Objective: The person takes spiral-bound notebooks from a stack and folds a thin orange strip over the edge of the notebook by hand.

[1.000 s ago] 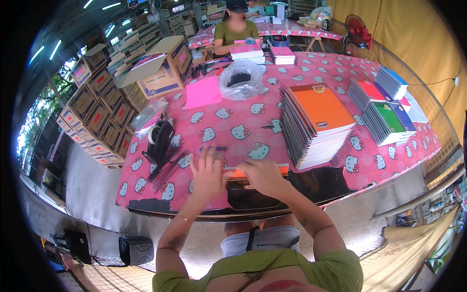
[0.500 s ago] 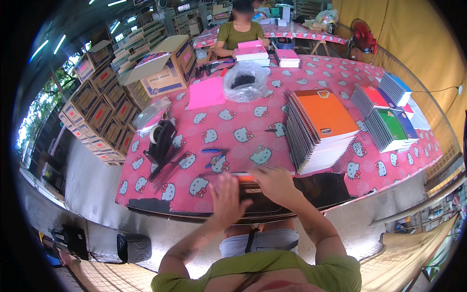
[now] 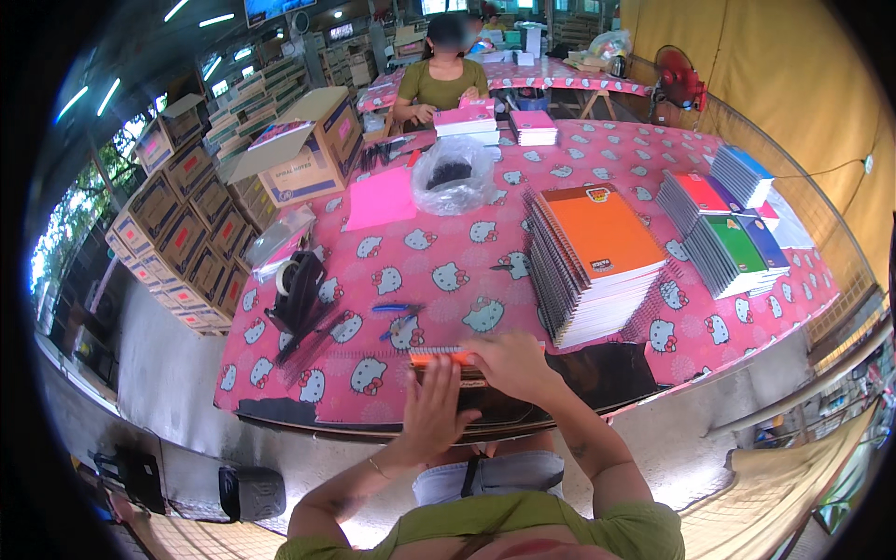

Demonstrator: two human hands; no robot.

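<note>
At the table's near edge lies an orange-covered spiral notebook point(image 3: 431, 357), its coil along the far side and most of its cover hidden by my hands. My left hand point(image 3: 433, 399) rests on it with straight fingers laid flat. Bent over the coil edge, the fingers of my right hand point(image 3: 515, 364) grip the notebook. Beneath is a black sheet point(image 3: 611, 373). Just beyond, blue-handled pliers point(image 3: 397, 309) lie on the pink cloth. A tall stack of orange spiral notebooks point(image 3: 611, 233) stands to the right.
At left are a black tape dispenser point(image 3: 301, 285) and loose dark wire coils point(image 3: 313, 338). Farther off are a plastic bag point(image 3: 453, 177), a pink sheet point(image 3: 381, 199) and an open carton point(image 3: 313, 154). Coloured notebooks point(image 3: 733, 245) stand right. A co-worker point(image 3: 443, 84) sits opposite.
My left hand, blurred before, now lies flat on the notebook, and more of the coil edge shows. My right hand stays at that edge. The whole view has shifted slightly.
</note>
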